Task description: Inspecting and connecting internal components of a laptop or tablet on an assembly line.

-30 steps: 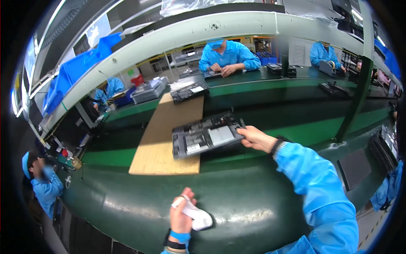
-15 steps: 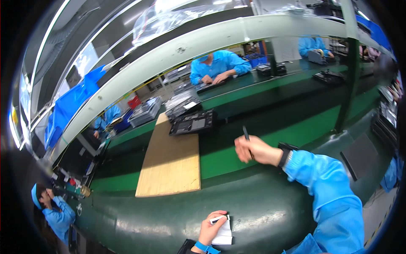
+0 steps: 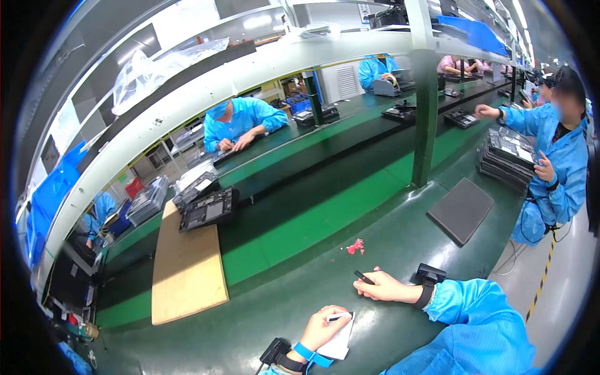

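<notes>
My right hand (image 3: 382, 288), with a black strap round its wrist, is closed on a slim black pen-shaped tool (image 3: 364, 277) whose end sticks out past the fingers. Nearer to me and further left, my left hand (image 3: 324, 329) pinches a white sheet of paper (image 3: 340, 341) low over the green bench. A small white strip with a dark edge (image 3: 337, 317) shows at the left fingertips; its kind cannot be made out. Just beyond my right hand lie crumpled red scraps (image 3: 355, 246), and a tiny red bit (image 3: 377, 269) sits by its knuckles.
A wooden board (image 3: 187, 275) lies at left, with black laptop-like chassis parts (image 3: 208, 209) at its far end. A dark flat panel (image 3: 461, 210) rests at right. A green post (image 3: 426, 119) rises mid-bench. A co-worker (image 3: 556, 147) stands at right beside stacked chassis (image 3: 507, 156).
The view has swung to the right. My right hand has come down and nearer to my left hand, still with the black tool. My left hand keeps the paper.
</notes>
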Demonstrator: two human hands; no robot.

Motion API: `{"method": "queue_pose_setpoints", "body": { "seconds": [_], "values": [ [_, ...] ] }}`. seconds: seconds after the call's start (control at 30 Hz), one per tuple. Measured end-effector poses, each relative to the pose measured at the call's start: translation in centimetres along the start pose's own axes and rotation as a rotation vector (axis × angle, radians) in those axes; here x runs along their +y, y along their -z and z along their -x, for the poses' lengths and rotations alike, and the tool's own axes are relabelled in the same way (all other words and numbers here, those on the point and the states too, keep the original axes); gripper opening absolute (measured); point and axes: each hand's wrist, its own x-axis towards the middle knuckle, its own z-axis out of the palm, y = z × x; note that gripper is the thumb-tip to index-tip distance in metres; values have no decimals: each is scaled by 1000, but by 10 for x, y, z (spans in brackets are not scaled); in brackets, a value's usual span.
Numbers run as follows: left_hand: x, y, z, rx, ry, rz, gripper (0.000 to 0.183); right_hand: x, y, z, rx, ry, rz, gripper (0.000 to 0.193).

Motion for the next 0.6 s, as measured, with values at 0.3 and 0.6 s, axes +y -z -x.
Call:
{"method": "queue_pose_setpoints", "body": {
  "seconds": [0.3, 0.6],
  "values": [
    [3, 0, 3, 188, 195, 367, 14, 3, -3, 0, -60, 41, -20, 29],
    [-35, 33, -8, 574, -11, 161, 83, -4, -9, -3, 31, 110, -115, 26]
  ]
}}
